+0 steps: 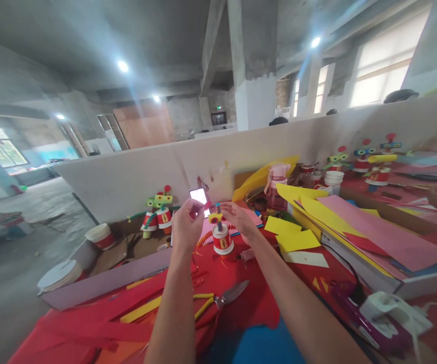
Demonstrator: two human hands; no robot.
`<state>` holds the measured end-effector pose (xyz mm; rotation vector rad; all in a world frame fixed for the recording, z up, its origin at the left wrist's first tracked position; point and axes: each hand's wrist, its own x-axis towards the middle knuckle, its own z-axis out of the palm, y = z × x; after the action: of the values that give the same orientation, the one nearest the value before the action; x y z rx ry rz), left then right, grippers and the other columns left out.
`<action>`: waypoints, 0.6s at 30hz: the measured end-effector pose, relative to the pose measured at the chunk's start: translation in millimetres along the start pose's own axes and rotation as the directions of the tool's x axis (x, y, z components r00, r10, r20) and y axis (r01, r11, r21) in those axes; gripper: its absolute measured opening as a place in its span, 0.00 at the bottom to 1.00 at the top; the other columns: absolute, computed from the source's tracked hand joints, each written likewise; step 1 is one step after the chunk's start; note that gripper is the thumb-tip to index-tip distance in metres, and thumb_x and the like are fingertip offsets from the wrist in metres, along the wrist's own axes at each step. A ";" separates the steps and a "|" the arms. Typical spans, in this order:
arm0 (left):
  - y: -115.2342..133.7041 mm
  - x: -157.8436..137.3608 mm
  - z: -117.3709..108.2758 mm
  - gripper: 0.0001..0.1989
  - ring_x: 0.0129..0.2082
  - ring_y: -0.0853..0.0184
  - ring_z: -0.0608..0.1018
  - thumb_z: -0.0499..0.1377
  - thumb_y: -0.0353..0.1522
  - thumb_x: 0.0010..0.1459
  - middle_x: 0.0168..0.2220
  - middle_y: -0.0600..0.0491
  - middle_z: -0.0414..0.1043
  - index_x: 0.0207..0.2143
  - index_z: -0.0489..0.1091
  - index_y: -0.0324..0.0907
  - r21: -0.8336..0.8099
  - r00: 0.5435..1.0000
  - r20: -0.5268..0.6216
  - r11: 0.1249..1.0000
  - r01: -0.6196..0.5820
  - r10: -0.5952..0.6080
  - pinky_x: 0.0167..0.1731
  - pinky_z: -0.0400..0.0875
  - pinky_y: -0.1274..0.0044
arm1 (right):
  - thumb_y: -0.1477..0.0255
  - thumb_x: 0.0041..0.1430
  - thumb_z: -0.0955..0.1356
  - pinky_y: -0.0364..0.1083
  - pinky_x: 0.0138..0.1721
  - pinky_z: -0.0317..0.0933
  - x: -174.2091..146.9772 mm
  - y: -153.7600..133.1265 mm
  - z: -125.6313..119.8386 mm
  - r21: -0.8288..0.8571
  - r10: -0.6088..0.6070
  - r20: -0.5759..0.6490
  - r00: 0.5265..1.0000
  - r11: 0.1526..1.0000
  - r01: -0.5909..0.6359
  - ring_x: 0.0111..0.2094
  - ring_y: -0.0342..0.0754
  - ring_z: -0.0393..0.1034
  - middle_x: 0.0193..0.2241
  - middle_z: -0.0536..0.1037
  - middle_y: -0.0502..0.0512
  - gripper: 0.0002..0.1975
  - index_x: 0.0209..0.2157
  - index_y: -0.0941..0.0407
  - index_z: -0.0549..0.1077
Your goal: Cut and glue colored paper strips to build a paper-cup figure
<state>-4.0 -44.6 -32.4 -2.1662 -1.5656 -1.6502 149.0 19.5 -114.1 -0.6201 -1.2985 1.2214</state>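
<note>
Cup figure between two hands, toward the desk's far edge.

The paper-cup figure (pixel 223 241) stands upright on the red desk (pixel 254 285), its yellow head (pixel 215 218) between both grips. The left grip (pixel 187 226) is narrow, fingertips drawn together at a small red piece (pixel 208 205); whether it pinches that piece I cannot tell. The right grip (pixel 244 222) is loosely curved, fingertips just beside the head; contact is unclear. A lit phone (pixel 198 195) stands behind, by the far edge. Yellow-handled shears (pixel 234 293) lie nearer the front edge, red paper strips (pixel 85 323) toward the front left corner, yellow sheets (pixel 297 242) right of the figure.
</note>
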 end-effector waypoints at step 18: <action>-32.5 1.7 17.0 0.08 0.29 0.69 0.76 0.57 0.32 0.54 0.30 0.53 0.78 0.34 0.76 0.41 -0.111 0.994 0.056 0.989 0.097 -0.092 0.31 0.69 0.78 | 0.64 0.57 0.65 0.47 0.43 0.62 14.8 10.9 8.0 -0.361 -0.157 0.165 0.974 0.909 0.208 0.39 0.49 0.71 0.36 0.79 0.54 0.14 0.39 0.57 0.76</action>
<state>-14.1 -18.2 -55.8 -2.2379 -1.6512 -1.7668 135.6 34.2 -116.3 -0.6790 -1.6855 0.8749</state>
